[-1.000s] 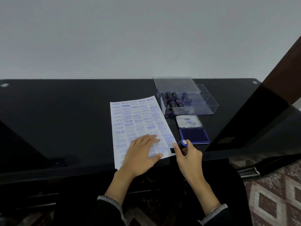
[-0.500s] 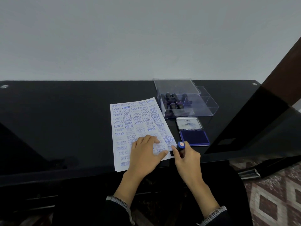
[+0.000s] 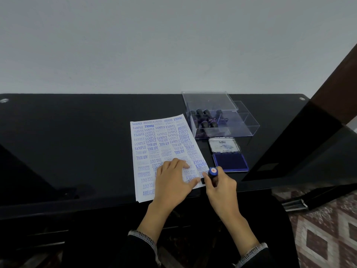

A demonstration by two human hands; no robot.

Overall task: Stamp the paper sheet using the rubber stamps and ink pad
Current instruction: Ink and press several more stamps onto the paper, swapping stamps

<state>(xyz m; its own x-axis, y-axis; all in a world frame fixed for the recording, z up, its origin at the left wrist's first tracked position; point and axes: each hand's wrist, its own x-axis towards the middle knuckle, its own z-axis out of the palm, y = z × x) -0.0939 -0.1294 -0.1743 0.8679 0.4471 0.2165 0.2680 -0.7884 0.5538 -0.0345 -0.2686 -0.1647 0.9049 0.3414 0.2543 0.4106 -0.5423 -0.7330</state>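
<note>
**Stamp pressed at the sheet's near right corner**

The black table (image 3: 77, 144) runs wide to the left of the work, bare and dark, while its front edge lies just under both wrists. On the right a dark slanted panel (image 3: 301, 144) rises close beside the ink pad, so room for the right arm is tight on that side; the free room is to the left and toward the wall.

The paper sheet (image 3: 160, 144) lies angled near the table's front, almost filled with blue words. Its near edge reaches close to the table's front edge, and what blank paper remains looks scant, so the task seems far along.

The clear box (image 3: 241, 126) behind the ink pad holds the other rubber stamps (image 3: 202, 118), with its lid standing at the back. The ink pad (image 3: 230, 162) sits open just right of the sheet, its lid tilted up behind it.

The left hand (image 3: 172, 182) lies flat on the sheet with fingers spread, pinning it. The right hand (image 3: 220, 186) grips the stamp (image 3: 210, 174), whose base meets the sheet's right edge near the corner. The stamping step looks in hand. The next move likely calls for a straight lift so the print does not smear, then a short reach right to the ink pad, minding the paper's edge.
</note>
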